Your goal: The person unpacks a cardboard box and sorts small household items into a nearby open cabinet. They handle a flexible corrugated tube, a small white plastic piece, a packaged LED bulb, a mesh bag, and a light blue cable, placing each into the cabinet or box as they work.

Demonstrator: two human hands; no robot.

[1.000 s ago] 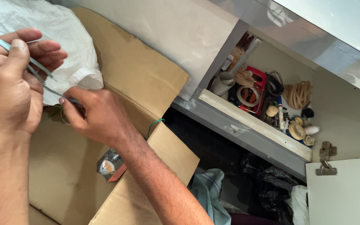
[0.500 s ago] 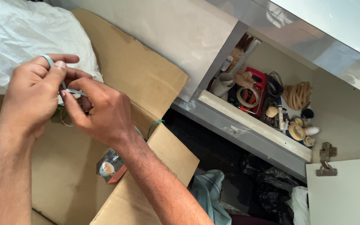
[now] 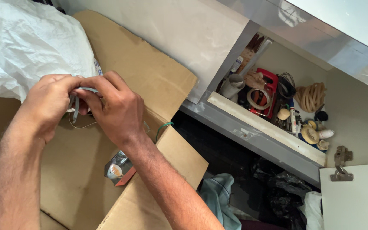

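Where the two hands meet, over the far left of the cardboard box (image 3: pixel 150 81), a pale blue band (image 3: pixel 76 107) is pinched between them. The left hand (image 3: pixel 47 104) is closed around one end of it, fingers curled in, and the right hand (image 3: pixel 116 108) grips the other end, its fingertips pressed against the left hand's. A short length of the band hangs down between the two palms, and a thin pale loop (image 3: pixel 79 125) sags just below it against the cardboard.

Far left, touching the left hand's knuckles, lies a white sack (image 3: pixel 26 47). Near the right forearm, inside the box, sits a small foil packet (image 3: pixel 118 168), and a green band (image 3: pixel 163 127) curls over the box's right edge.

To the right, well apart from the hands, an open cabinet shelf (image 3: pixel 265 127) holds a red tool (image 3: pixel 269 91), a tape roll (image 3: pixel 258 98), coiled rope (image 3: pixel 309 96) and other small items. Below the shelf lie a light blue cloth (image 3: pixel 218 198) and black bags (image 3: pixel 282 187).
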